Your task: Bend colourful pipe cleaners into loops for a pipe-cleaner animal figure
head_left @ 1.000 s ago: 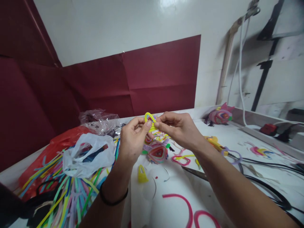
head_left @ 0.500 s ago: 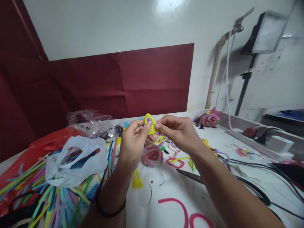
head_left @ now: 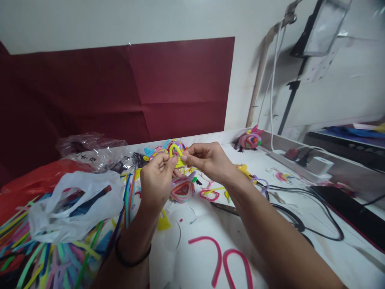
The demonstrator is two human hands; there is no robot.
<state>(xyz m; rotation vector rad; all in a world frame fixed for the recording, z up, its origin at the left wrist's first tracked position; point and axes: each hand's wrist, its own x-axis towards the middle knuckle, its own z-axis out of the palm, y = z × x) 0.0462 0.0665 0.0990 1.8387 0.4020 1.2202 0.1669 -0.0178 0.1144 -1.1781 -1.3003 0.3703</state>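
My left hand (head_left: 156, 180) pinches the lower left of a bent yellow pipe cleaner piece (head_left: 171, 150), its arch standing up above folded rows. The fingers of my right hand (head_left: 210, 160) are closed on the right side of the same piece. Both hands are raised over the table, and the fingers hide part of it. Just below them lies a round multicoloured coiled piece (head_left: 182, 189). A similar small yellow piece (head_left: 164, 221) rests on the white surface by my left forearm. Two curved pink pipe cleaners (head_left: 219, 253) lie nearer to me.
Left are a white plastic bag (head_left: 110, 194), a red bag (head_left: 42, 174) and many loose pipe cleaners (head_left: 57, 261). A dark blade (head_left: 225, 208) shows partly under my right forearm. Right are black cables (head_left: 326, 206), a dark flat device (head_left: 345, 210) and a power strip (head_left: 311, 171).
The view has turned somewhat right and down, so the scene sits further left and higher. Both hands keep hold of the yellow piece, with little change in their grip.
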